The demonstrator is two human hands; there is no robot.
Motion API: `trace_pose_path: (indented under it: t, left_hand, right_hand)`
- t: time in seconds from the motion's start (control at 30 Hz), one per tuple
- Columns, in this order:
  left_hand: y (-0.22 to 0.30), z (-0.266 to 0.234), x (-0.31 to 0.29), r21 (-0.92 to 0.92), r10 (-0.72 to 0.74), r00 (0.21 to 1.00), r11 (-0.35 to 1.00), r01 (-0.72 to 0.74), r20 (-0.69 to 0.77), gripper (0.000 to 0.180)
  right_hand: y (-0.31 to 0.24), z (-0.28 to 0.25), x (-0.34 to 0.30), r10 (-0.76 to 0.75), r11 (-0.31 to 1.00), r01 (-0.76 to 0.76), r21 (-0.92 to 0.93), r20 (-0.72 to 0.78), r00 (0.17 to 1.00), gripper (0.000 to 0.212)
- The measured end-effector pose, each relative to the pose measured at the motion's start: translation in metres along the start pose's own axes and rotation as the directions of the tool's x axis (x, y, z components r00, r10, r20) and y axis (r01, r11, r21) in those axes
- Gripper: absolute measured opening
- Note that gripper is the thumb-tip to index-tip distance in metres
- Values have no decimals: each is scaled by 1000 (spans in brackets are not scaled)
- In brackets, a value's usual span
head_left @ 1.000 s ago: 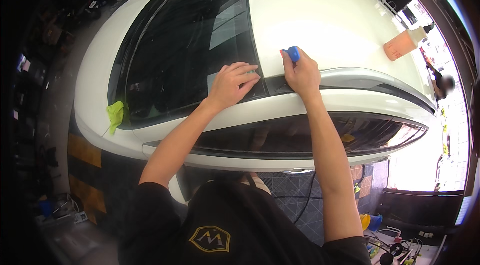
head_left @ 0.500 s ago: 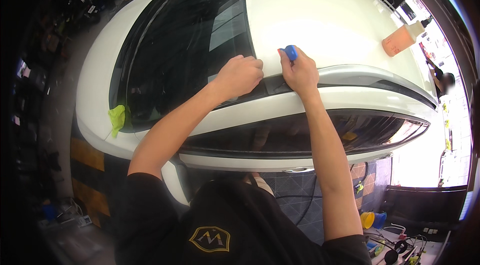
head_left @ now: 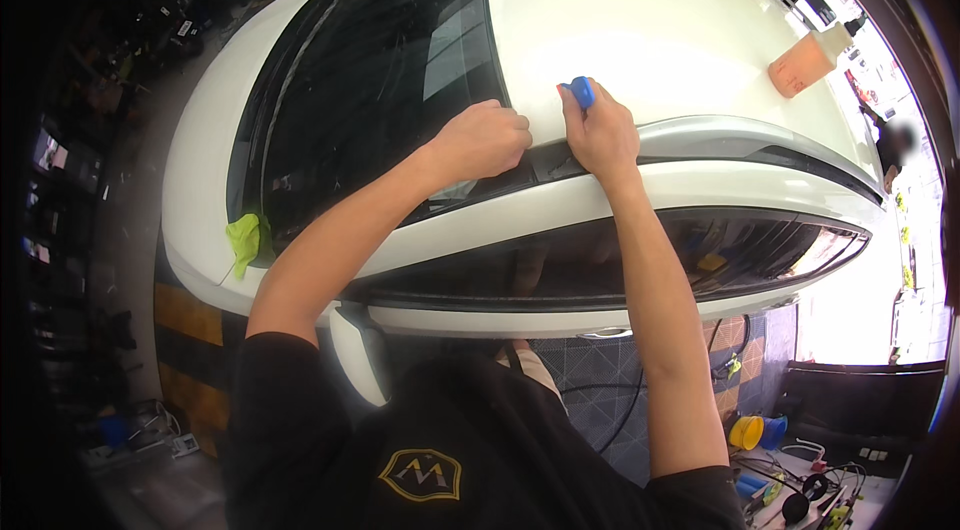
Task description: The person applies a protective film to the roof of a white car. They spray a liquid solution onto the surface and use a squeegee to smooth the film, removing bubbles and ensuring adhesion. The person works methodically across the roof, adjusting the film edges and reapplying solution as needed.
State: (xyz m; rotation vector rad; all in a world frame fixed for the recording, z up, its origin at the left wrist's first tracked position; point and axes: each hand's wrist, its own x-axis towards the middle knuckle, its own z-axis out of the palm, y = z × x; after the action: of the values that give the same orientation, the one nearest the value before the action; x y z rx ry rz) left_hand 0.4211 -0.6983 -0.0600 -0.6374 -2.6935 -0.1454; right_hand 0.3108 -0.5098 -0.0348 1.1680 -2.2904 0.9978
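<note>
Taking the windshield (head_left: 370, 95) as my landmark, I find the small blue tool (head_left: 582, 91) just beyond its roof-side edge, over the white roof (head_left: 630, 5). The right grip (head_left: 604, 138) has it: the fingers are curled round, the thumb lies along the windshield-facing side, and only the top of the tool rises out between thumb and forefinger, with a speck of reddish orange near the thumb tip. I can't see its lower end, which the hand covers, so I can't say whether it meets the bodywork. From its size against the hand and its smooth, shiny look, I judge it light, stiff and probably hard plastic, not easily broken but apt to twist if wet. I would take hold where the hand already does, low round the body with the thumb braced along it, leaving the blue top free. The tool thus sits at the upper, thumb side of that grip, not in line with the forearm. My left grip (head_left: 485, 141) is at the windshield's roof-side edge, near the right one but apart from it; its fingers are folded in tightly, and I cannot tell whether anything is pinched inside. A bottle of orange liquid (head_left: 803, 66) stands far past the windshield on the roof, and a lime-green cloth (head_left: 242, 244) lies by the windshield's near lower corner.
</note>
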Motion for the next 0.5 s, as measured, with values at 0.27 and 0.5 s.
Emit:
trace_pose_path:
  t: [0.27, 0.5]
  left_hand:
    - [4, 10, -15, -160, -146, 971, 980, 116, -187, 4]
    - [4, 7, -23, -141, -124, 980, 985, 102, -157, 11]
  right_hand:
    - [1, -1, 0, 10, 999, -9, -34, 21, 1000, 18]
    - [-4, -3, 0, 14, 1000, -14, -28, 24, 1000, 16]
